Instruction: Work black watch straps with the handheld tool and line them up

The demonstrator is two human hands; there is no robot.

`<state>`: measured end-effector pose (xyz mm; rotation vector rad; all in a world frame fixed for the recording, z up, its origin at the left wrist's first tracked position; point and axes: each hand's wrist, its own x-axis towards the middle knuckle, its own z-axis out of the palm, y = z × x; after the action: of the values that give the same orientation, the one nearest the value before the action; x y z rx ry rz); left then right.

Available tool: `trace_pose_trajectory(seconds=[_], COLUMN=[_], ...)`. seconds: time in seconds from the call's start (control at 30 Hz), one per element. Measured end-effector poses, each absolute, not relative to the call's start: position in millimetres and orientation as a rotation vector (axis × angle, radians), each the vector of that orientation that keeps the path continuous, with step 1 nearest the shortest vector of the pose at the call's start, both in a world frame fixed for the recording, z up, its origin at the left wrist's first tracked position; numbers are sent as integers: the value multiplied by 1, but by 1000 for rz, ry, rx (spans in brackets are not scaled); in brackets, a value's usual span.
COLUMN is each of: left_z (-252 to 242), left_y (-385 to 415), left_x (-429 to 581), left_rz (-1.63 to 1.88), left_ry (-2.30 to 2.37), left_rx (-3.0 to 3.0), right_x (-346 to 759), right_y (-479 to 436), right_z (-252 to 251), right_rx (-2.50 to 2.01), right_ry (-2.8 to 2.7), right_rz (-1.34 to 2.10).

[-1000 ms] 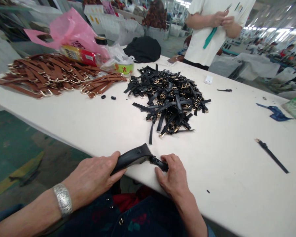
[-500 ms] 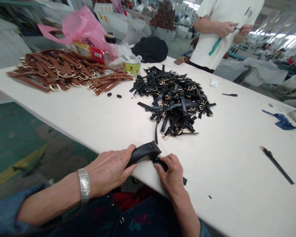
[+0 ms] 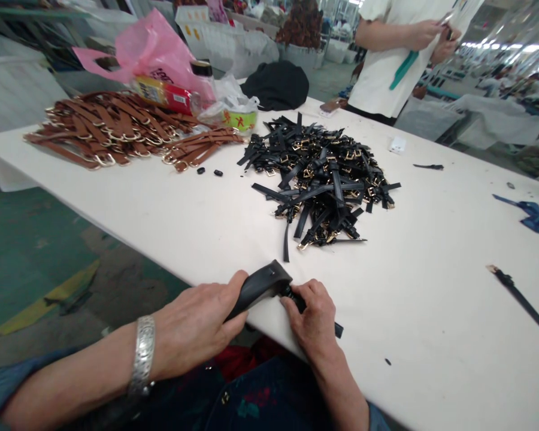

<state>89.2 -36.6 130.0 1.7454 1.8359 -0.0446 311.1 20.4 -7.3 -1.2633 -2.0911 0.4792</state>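
Note:
My left hand, with a silver bracelet on the wrist, is closed round a wide black leather strap. That strap bends over at its far end, where a small stud shows. Close by on the right, my right hand pinches a narrow black strap against the table at the bent end. A dark tip of strap sticks out beyond the right hand. Whether the two straps are joined is hidden by my fingers. Ahead of both hands lies a pile of short black buckle straps with gold buckles.
Brown buckle straps are heaped at the back left, beside a pink plastic bag and a black cloth item. One black buckle strap lies at the right, near a blue scrap. A person stands across the table.
My left forearm has shifted slightly to the left and the view has moved a little. Both hands keep their holds. The person across the table has raised their hands slightly.

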Motion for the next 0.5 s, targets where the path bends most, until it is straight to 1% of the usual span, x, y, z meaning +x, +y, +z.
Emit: trace_pose_trajectory(seconds=[0.1,0.2,0.37,0.5], left_z=[138,141,136,130], left_y=[-21,-13,-19,-36], left_x=[98,102,88,69], left_rz=[-198,-256,-243,-143], left_ry=[1815,1852,1923,1973], left_rx=[1743,1753,1749,1742], right_x=[310,309,310,309], right_y=[19,20,23,22], right_z=[-9,-10,-8,-8], right_rx=[-1284,-1292,-1274,-1272], right_ry=[-2078,-2068,-2058,-2032], right_rz=[452,452,515,537])
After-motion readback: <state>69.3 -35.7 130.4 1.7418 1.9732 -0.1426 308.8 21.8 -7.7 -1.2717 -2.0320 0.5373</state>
